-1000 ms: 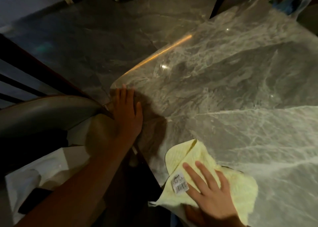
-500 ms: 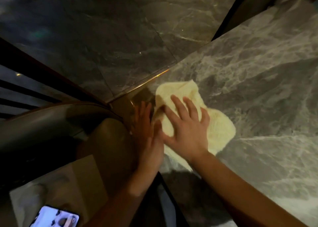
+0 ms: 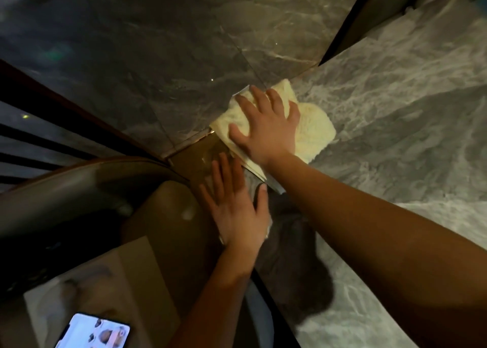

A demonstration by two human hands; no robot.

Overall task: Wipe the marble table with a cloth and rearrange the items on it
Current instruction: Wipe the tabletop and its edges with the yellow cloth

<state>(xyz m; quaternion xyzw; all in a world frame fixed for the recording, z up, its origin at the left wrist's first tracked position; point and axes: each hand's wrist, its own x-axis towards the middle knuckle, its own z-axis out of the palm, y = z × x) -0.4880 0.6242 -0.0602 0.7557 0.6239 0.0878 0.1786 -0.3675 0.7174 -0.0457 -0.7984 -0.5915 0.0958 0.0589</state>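
We held the cloth (image 3: 315, 130) flat at the table (image 3: 400, 142) edge under our right hand (image 3: 266, 131), fingers straight, grasping nothing. Our left hand (image 3: 234, 210) rested flat nearby, fingers released. The cloth appeared soft, light and limp: we judged palm pressure better than pinching

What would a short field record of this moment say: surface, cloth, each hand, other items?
surface: grey veined marble table
cloth: pale yellow cloth, crumpled, lying at the table's edge
right hand: right hand flat on the cloth, fingers spread, pressing it down
left hand: left hand flat, fingers straight, at the table's edge close beside the cloth, holding nothing
other items: phone with lit screen, on a pale surface at lower left
task stage: wiping under way
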